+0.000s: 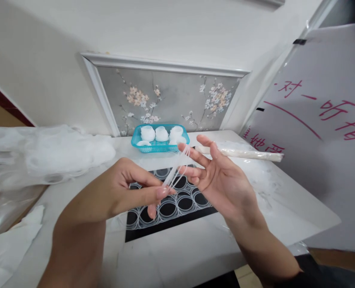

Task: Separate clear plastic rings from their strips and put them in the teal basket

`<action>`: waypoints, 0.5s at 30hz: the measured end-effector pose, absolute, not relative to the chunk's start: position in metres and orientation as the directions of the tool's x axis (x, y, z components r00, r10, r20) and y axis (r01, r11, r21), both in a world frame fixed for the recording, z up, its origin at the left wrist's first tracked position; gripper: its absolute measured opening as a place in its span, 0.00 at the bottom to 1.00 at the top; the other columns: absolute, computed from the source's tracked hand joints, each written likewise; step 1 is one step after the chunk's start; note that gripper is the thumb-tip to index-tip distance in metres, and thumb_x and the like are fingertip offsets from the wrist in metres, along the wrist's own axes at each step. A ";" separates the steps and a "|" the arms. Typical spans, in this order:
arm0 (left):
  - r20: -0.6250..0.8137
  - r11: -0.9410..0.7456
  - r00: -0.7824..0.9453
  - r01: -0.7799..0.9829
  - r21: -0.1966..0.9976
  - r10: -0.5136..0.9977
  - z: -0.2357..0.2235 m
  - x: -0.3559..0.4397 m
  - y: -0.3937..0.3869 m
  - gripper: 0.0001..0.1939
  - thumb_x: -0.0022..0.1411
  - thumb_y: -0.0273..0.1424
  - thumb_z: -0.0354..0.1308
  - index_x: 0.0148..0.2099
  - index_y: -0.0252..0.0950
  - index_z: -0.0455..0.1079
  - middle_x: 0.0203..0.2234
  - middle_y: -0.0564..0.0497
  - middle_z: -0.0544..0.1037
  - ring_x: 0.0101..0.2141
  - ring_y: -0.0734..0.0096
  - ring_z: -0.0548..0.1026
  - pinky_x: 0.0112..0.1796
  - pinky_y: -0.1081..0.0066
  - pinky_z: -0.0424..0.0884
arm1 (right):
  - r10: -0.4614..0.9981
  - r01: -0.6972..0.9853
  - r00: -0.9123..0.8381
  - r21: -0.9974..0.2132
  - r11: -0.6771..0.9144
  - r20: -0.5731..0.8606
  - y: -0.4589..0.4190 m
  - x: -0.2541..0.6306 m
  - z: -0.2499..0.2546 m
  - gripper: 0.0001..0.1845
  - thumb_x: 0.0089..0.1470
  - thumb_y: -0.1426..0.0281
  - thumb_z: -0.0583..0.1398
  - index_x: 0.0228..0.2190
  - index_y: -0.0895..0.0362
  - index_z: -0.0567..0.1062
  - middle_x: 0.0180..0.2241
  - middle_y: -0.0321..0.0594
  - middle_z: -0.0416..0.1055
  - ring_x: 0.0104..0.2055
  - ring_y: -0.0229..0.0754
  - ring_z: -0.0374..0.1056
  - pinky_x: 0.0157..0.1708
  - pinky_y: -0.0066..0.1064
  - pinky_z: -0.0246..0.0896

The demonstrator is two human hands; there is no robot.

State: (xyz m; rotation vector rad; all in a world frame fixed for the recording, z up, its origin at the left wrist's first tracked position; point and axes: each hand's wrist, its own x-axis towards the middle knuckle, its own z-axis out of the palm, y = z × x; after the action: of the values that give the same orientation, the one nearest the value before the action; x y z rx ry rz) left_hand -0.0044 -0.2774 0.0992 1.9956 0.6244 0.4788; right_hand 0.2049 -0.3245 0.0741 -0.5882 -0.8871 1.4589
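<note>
Between the thumb and fingers of my left hand (141, 190) is a pinch of thin, whitish translucent rings (173, 172). Their loops stretch up to my right hand (222, 176), passing around or against its fingertips. That hand is palm up with its fingers spread apart. Below both hands lies a black mat (147, 232), partly hidden by them. On it rests a translucent sheet (185, 203) with rows of round openings. Just beyond sits a blue plastic basket (156, 149) holding several stacks of white rings (161, 134).
A heap of white translucent sheets (66, 154) covers the table's left side. A long wrapped roll (252, 154) lies behind my right hand, near clear film (261, 180). A framed floral panel (171, 94) stands at the back; a whiteboard with red writing (321, 132) is at right.
</note>
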 end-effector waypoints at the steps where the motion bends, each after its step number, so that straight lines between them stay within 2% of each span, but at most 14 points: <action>1: 0.080 -0.423 0.793 0.234 0.875 0.604 0.099 -0.005 -0.277 0.14 0.59 0.34 0.59 0.23 0.39 0.77 0.18 0.53 0.78 0.26 0.73 0.76 0.39 0.75 0.73 | 0.982 -0.589 -0.104 -0.806 0.065 0.155 -0.324 0.205 0.074 0.14 0.61 0.57 0.54 0.45 0.47 0.70 0.48 0.38 0.73 0.35 0.39 0.76 0.30 0.28 0.68; 8: 0.111 -0.433 0.797 0.200 0.879 0.593 0.096 -0.006 -0.274 0.12 0.58 0.31 0.60 0.23 0.40 0.78 0.17 0.54 0.77 0.24 0.75 0.74 0.38 0.74 0.74 | 0.984 -0.586 -0.101 -0.808 0.059 0.145 -0.323 0.205 0.073 0.16 0.60 0.57 0.54 0.47 0.48 0.69 0.46 0.39 0.74 0.34 0.39 0.76 0.28 0.27 0.67; 15: 0.130 -0.430 0.807 0.164 0.888 0.576 0.096 -0.006 -0.273 0.13 0.59 0.31 0.59 0.23 0.39 0.77 0.17 0.54 0.76 0.22 0.77 0.73 0.32 0.79 0.73 | 0.985 -0.587 -0.101 -0.808 0.054 0.139 -0.321 0.205 0.072 0.15 0.60 0.57 0.55 0.45 0.48 0.70 0.44 0.39 0.75 0.33 0.38 0.75 0.29 0.27 0.67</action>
State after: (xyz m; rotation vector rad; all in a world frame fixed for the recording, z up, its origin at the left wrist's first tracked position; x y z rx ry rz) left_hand -0.0062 -0.2728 0.0963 1.9939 0.5505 0.5181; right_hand 0.2051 -0.3215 0.0724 -0.6009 -0.8779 1.4643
